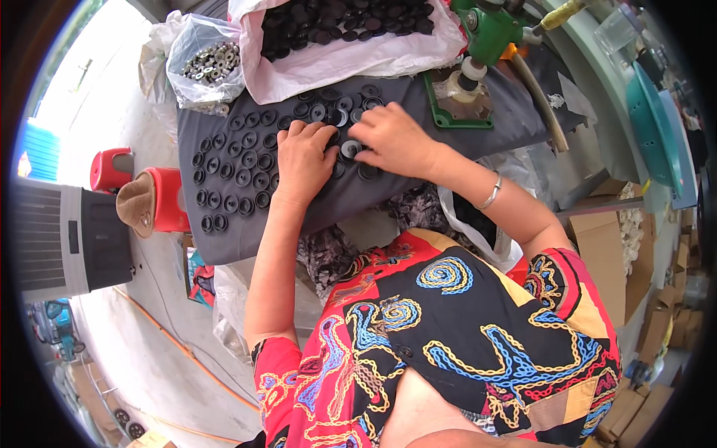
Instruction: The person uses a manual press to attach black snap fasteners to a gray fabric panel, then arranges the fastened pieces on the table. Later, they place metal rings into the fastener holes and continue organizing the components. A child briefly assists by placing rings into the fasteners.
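Two bare forearms (270, 272) extend from a patterned shirt (478, 328) toward a table covered with dark cloth (411, 89). The left hand (305, 160) has its fingers bent down among the round caps, with the thumb a little apart; whether it has hold of one, I cannot tell. At the right hand (399, 140), thumb and index finger are partly open around a grey-centred cap (349, 150); how firmly they press it is not clear.

The other black caps (243, 177) lie in loose rows to the left and in a closer group just beyond the hands. If a wrist sweeps to the left, the rows could be disturbed, and caps beside the near edge could fall, because I see no border there. The bracelet (490, 191) on the right wrist might also catch on something. Farther away, a white sack (336, 71) of black discs (343, 22) lies open toward the work; a pull on the cloth could make some slide out. On the far left, a clear bag (190, 33) of metal rings (216, 63) could tip if pushed.

Fingers hide the caps directly beneath them. The far part of the sack and the top of the green press (493, 33) at far right are cut off.
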### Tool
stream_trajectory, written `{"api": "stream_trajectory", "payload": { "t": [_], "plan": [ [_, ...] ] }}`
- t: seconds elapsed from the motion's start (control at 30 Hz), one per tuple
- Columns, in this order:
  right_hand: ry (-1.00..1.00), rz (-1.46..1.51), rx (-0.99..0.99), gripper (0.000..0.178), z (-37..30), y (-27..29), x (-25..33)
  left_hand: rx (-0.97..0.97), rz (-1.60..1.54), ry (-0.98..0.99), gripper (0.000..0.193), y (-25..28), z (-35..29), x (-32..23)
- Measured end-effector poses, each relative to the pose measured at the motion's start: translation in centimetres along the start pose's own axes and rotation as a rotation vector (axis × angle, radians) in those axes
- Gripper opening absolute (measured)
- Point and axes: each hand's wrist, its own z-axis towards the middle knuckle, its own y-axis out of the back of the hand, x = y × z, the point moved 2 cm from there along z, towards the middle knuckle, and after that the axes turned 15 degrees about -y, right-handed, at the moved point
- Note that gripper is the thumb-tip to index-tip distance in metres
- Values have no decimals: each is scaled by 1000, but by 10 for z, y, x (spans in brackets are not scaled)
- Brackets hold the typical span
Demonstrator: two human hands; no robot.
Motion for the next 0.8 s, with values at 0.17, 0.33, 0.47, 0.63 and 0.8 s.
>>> {"api": "stream_trajectory", "payload": {
  "t": [0.17, 0.33, 0.47, 0.63, 0.8],
  "plan": [
    [54, -23, 76, 25, 4, -21, 5, 24, 19, -26, 27, -2, 3, 7],
    [8, 15, 72, 21, 5, -19, 10, 19, 16, -23, 25, -2, 4, 8],
    [25, 16, 45, 18, 7, -22, 11, -15, -8, -29, 22, -5, 5, 8],
    [84, 89, -162, 13, 6, -19, 3, -116, -14, 16, 15, -8, 2, 16],
    [-225, 384, -263, 12, 5, 4, -24, -103, -107, 144, 10, -7, 0, 14]
  ]
}}
